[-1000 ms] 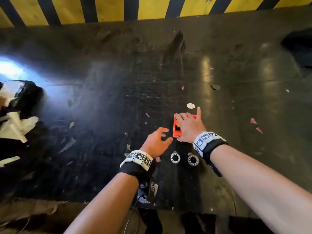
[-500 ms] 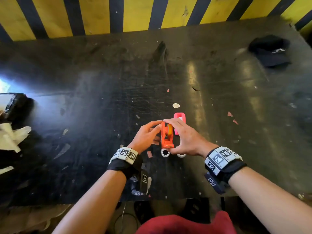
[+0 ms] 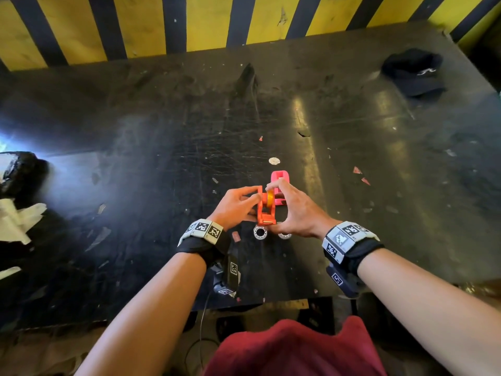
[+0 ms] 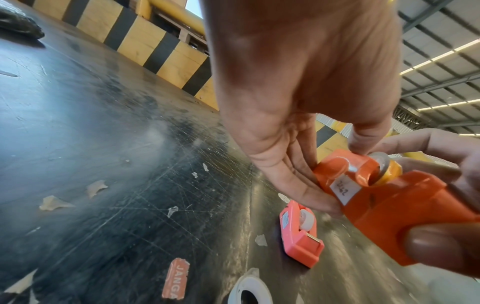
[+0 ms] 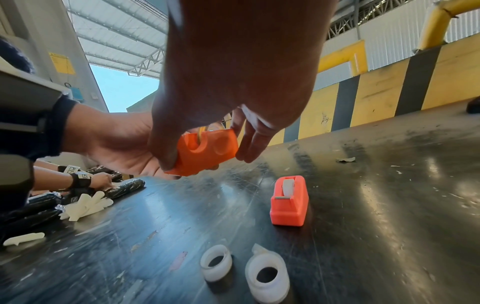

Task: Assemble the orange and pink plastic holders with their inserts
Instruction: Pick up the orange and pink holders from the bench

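Both hands hold the orange holder (image 3: pixel 263 213) upright just above the black table (image 3: pixel 162 172). A yellow tape roll (image 3: pixel 270 200) sits between its side walls. My left hand (image 3: pixel 245 202) pinches the holder's left wall, and in the left wrist view the holder (image 4: pixel 384 216) rests against that hand's fingers. My right hand (image 3: pixel 284 204) grips it with the thumb at the base and a finger over the roll. The pink holder (image 3: pixel 280 177) stands on the table just behind, with a white insert in it (image 5: pixel 287 188). Two white spool inserts (image 3: pixel 260 232) (image 3: pixel 284 235) lie below my hands.
A black cap (image 3: pixel 414 73) lies at the back right. White gloves (image 3: pixel 19 221) and black wrapped bundles (image 3: pixel 23 172) lie at the left edge, where another person's hands (image 5: pixel 98 183) work. A yellow and black striped wall (image 3: pixel 189 23) borders the far side. Paper scraps dot the table.
A second ago the orange holder lay on the table under my right hand. Both hands have lifted it and stood it upright, closer to me. The pink holder has come into view.
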